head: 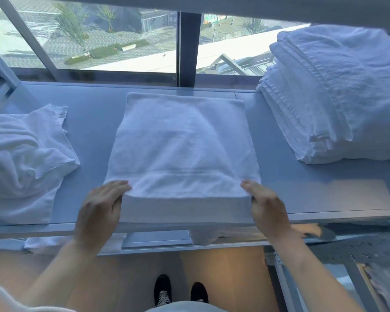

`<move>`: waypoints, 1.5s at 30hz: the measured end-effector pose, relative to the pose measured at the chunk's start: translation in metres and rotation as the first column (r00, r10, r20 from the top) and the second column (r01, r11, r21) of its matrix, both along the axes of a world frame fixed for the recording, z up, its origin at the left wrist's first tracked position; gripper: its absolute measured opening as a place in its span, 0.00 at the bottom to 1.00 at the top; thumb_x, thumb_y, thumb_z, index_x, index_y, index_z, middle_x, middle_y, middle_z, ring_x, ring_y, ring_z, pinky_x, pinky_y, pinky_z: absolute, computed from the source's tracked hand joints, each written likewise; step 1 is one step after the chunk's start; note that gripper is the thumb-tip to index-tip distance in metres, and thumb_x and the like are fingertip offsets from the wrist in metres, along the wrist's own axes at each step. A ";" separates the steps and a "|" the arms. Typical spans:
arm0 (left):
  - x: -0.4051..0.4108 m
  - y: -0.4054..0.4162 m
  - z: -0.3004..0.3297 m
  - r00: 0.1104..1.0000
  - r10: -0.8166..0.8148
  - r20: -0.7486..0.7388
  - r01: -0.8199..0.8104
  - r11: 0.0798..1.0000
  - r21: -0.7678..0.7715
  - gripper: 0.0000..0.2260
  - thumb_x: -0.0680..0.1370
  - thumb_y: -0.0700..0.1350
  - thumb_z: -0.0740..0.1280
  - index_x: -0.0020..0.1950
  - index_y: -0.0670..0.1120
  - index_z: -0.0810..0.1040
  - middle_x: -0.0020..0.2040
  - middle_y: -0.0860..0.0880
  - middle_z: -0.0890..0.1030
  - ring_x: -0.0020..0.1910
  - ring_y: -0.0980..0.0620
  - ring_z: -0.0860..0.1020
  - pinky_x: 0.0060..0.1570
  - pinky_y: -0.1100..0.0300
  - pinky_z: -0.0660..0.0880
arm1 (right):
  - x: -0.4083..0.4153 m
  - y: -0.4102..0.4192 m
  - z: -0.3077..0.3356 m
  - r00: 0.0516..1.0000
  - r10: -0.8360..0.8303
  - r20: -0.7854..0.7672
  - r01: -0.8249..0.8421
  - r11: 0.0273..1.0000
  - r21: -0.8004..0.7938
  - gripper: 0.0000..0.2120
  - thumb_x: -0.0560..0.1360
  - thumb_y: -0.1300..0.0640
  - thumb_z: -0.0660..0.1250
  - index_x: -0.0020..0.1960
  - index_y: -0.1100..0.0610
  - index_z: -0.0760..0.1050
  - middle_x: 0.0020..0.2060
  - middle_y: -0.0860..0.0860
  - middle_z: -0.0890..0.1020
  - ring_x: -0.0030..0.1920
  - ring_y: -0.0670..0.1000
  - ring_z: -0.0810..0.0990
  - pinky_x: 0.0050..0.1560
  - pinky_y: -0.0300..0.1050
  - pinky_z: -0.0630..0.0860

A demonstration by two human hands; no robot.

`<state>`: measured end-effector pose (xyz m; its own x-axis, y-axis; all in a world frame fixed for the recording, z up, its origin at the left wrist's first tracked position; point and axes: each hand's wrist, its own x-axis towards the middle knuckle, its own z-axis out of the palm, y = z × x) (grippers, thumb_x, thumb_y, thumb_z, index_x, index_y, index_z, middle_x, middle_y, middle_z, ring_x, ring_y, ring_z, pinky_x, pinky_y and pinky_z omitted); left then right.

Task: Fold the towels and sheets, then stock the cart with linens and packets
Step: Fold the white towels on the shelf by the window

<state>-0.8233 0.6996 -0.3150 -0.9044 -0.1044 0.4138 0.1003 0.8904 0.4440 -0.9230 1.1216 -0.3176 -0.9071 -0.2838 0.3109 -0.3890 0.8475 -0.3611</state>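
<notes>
Towel [180,145] lies flat mid-tabletop [92,122]; left hand [99,206] & right hand [265,203] each pinch a near corner, grip closed on cloth, prob. to fold it away evenly.

Cool bluish daylight enters through the window [122,41]; wide-angle distortion bends the edges, and everything looks slightly soft.

Bare table [92,131] lanes flank the central towel [180,143]; crumpled towel heap [20,158] blocks left, folded stack [331,91] blocks far right.
</notes>
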 end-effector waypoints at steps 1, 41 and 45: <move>0.013 0.001 -0.015 0.998 -0.016 0.053 0.016 1.000 0.005 0.16 0.81 0.42 0.59 0.60 0.46 0.84 0.65 0.50 0.82 0.66 0.44 0.80 0.63 0.42 0.76 | 0.015 0.002 -0.012 0.999 0.015 0.042 -0.016 1.000 0.016 0.27 0.73 0.77 0.64 0.66 0.58 0.81 0.66 0.52 0.81 0.67 0.57 0.80 0.61 0.58 0.81; -0.102 0.001 -0.031 0.838 0.126 0.530 -0.018 0.979 -0.204 0.29 0.84 0.62 0.50 0.84 0.58 0.49 0.85 0.54 0.46 0.83 0.51 0.44 0.80 0.45 0.43 | -0.113 -0.054 -0.018 0.942 -0.056 0.331 -0.033 0.966 0.258 0.30 0.85 0.44 0.53 0.84 0.47 0.50 0.84 0.45 0.47 0.83 0.48 0.45 0.81 0.55 0.44; -0.072 0.027 -0.020 0.833 0.132 0.537 -0.057 0.986 -0.154 0.28 0.84 0.59 0.56 0.83 0.55 0.56 0.85 0.51 0.51 0.83 0.49 0.49 0.80 0.44 0.48 | -0.078 -0.038 -0.019 0.940 -0.030 0.339 -0.061 0.965 0.255 0.30 0.85 0.45 0.53 0.84 0.47 0.48 0.84 0.45 0.44 0.83 0.48 0.43 0.81 0.54 0.43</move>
